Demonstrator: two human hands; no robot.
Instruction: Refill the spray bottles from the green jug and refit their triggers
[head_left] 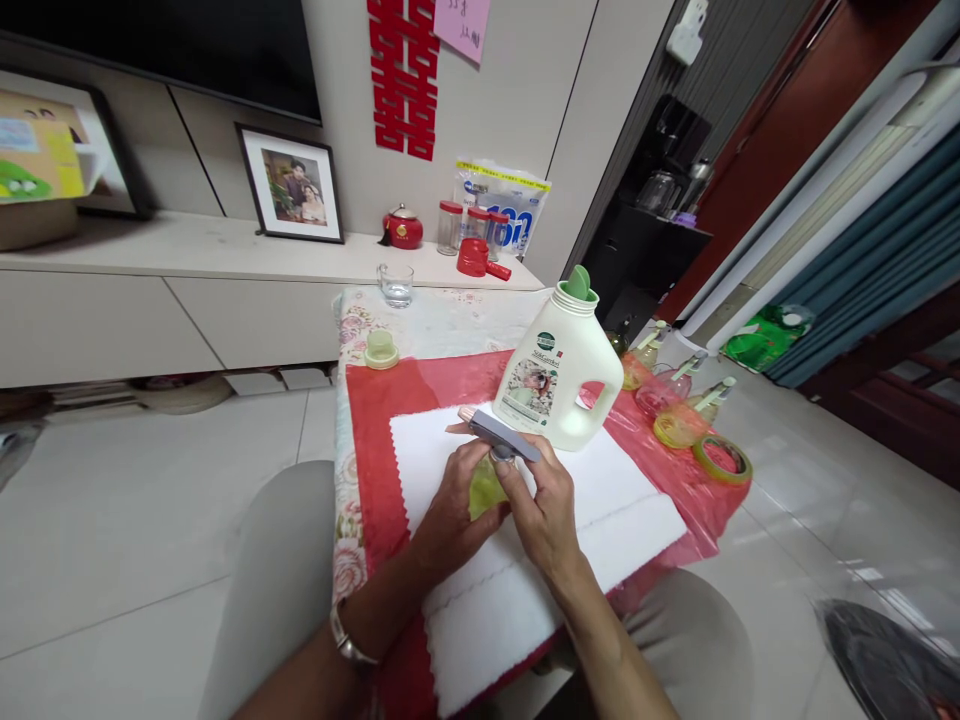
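My left hand (450, 510) is wrapped round a small bottle of yellow-green liquid (484, 490) over the white cloth (615, 500). My right hand (544, 500) pinches a flat grey tool (502, 436) at the top of that bottle. Just beyond stands a large white jug (559, 375) with a green spout and a printed label. Its pale green cap (381, 349) sits apart at the far left of the table.
Red plastic sheet (375, 420) over a floral tablecloth. Several small spray bottles (679, 405) and a tape roll (722, 457) sit right of the jug. A glass cup (396, 285) stands at the far end. Behind is a low cabinet (150, 300) with a framed photo, jars and a red teapot.
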